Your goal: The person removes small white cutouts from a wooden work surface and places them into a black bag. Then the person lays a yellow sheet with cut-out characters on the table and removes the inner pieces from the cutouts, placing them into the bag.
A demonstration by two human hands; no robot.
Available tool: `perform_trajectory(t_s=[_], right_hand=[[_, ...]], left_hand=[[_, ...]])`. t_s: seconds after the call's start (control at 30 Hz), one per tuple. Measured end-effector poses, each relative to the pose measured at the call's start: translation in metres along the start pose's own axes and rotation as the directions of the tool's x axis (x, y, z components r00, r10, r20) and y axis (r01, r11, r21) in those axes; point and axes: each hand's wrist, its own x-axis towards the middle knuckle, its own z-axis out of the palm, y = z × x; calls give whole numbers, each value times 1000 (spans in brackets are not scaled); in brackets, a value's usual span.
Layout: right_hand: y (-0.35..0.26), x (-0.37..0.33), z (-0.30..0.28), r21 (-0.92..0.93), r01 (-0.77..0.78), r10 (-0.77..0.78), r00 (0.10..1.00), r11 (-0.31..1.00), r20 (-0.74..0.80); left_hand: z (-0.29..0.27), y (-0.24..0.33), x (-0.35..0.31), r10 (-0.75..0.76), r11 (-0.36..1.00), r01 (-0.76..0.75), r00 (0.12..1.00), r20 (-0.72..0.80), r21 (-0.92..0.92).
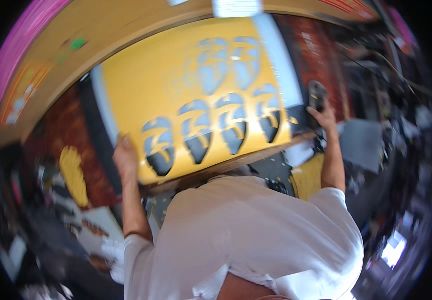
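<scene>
A yellow sheet [151,85] lies tilted across a pale and dark board [107,107]. Rows of curved, shoe-upper-like openings are cut in it, with pale blue and black showing through. My left hand [125,156] is at the sheet's near left edge, fingers closed on it and partly hidden. Beyond the sheet's right edge, my right hand [326,117] grips a dark oval tool [318,95], its thumb pointing toward the sheet. Motion blurs the picture, so the tool's exact kind is unclear.
A large yellow machine beam [56,75] spans the far side. Reddish-brown surfaces [58,135] flank the board. Yellow cut pieces [73,175] lie at the left, and yellow material [308,176] sits at the near right. A grey panel [361,145] stands further right.
</scene>
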Motion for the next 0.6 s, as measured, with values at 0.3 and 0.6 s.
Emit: perform_trajectory(t_s=[0.3,0.6], right_hand=[[39,46,6,116,-47,44,999,992,26],[20,-42,-12,725,-221,-173,975,-652,142]], left_hand=[[30,-6,-71,95,943,-13,969,-230,332],[59,-50,-136,-35,997,10,942,-334,-78]])
